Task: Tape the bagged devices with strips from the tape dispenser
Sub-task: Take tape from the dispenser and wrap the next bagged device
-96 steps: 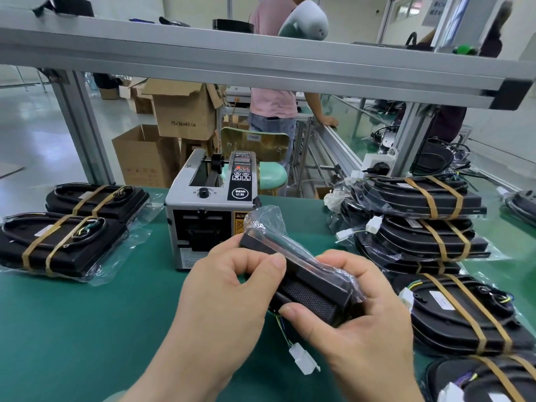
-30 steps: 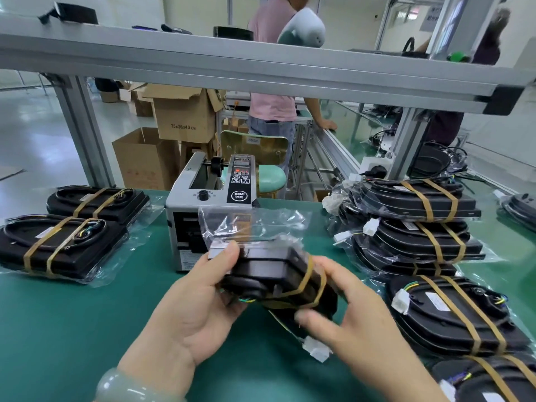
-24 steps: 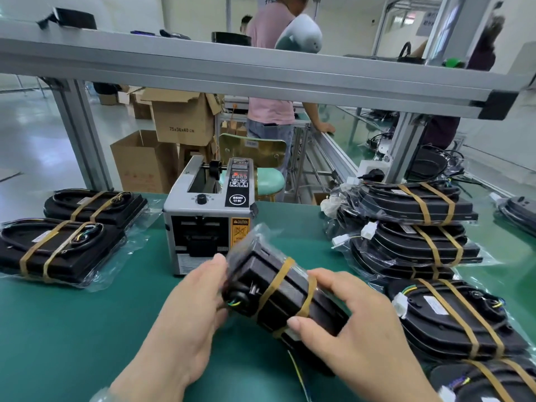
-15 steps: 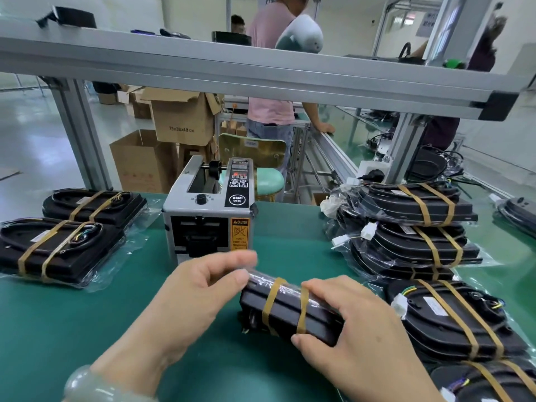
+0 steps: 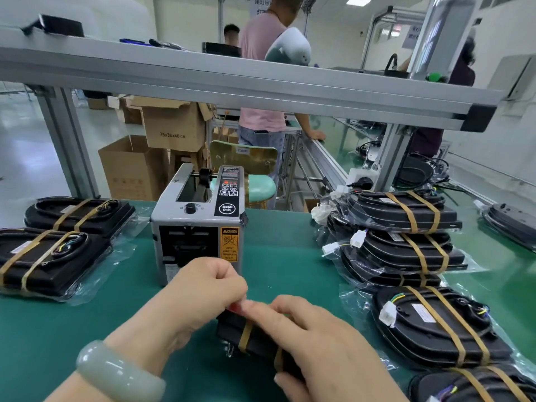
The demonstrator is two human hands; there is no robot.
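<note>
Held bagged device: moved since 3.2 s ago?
Yes: the bagged device has dropped down and nearer, from overlapping the front corner of the tape dispenser to below it.

Factory packing line, aluminium-frame workbench (image 5: 232, 91), green mat (image 5: 58, 323), stacked cartons (image 5: 174, 126), other workers (image 5: 261, 82)

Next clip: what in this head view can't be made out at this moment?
Head view: bagged device, mostly covered by left hand and right hand.
Head view: reddish bit at the fingertips, blurred; tape or not, unclear.
Head view: tape dispenser, lower front hidden behind the left hand.
Head view: bottom-right taped device, cut off by the frame edge.
</note>
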